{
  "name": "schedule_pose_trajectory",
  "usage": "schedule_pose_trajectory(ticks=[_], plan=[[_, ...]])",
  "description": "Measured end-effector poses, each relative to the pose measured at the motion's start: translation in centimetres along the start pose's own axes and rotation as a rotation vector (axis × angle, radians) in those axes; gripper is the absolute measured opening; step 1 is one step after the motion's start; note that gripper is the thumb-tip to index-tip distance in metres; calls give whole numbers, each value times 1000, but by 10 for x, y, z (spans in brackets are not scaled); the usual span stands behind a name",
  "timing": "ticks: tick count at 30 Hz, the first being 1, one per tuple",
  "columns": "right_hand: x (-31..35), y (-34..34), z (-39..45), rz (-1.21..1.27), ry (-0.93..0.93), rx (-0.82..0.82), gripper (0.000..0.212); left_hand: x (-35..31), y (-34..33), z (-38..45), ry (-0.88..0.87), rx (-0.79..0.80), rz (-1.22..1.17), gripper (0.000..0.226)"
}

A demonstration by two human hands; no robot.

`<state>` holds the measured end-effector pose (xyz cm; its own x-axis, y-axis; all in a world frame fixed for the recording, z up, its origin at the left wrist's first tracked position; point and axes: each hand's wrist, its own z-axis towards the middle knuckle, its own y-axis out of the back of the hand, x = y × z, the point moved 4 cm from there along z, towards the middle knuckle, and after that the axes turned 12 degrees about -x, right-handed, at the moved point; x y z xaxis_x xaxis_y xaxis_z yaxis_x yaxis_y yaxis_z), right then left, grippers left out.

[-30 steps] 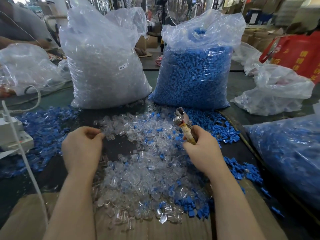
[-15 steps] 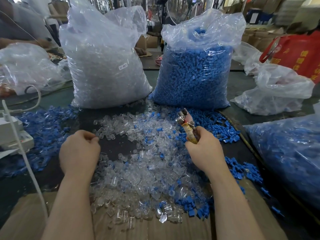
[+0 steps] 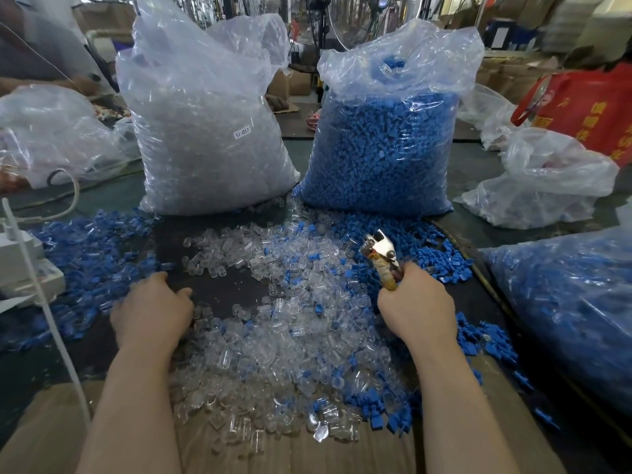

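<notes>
Dark desk (image 3: 222,292) carries clear pieces (image 3: 290,336); blue-filled bag (image 3: 383,148) at twelve o'clock. Right grip (image 3: 415,302) grasps pliers (image 3: 379,256); left grip (image 3: 152,313) is curled, contents hidden.

Fingertips of left hand (image 3: 152,311) tucked under, can't tell if they hold anything; pliers (image 3: 379,249) handles mostly buried in right hand (image 3: 415,302); bag of blue parts (image 3: 564,302) and red bag (image 3: 588,107) cut by right edge, white box (image 3: 10,249) by left; background blurred

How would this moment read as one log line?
right hand: grips pliers | left hand: at clear caps, hold hidden
</notes>
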<state>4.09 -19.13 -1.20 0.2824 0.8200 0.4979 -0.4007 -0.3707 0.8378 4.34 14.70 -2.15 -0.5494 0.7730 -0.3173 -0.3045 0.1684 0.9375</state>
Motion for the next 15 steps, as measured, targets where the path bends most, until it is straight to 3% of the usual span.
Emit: schedule_pose_trajectory(ticks=[3,6,12,15], plan=[[2,2,-2,-62,7,3,12,-11,6,-4,-53,-38,-18,53],[3,2,-4,-149,20,43,23,-36,17,-17,-139,-27,-159,47],[5,1,-5,-188,43,76,28,-86,5,-59,-383,355,-306,51],[5,0,-5,-195,35,60,34,-98,-3,-67,-434,366,-328,44]])
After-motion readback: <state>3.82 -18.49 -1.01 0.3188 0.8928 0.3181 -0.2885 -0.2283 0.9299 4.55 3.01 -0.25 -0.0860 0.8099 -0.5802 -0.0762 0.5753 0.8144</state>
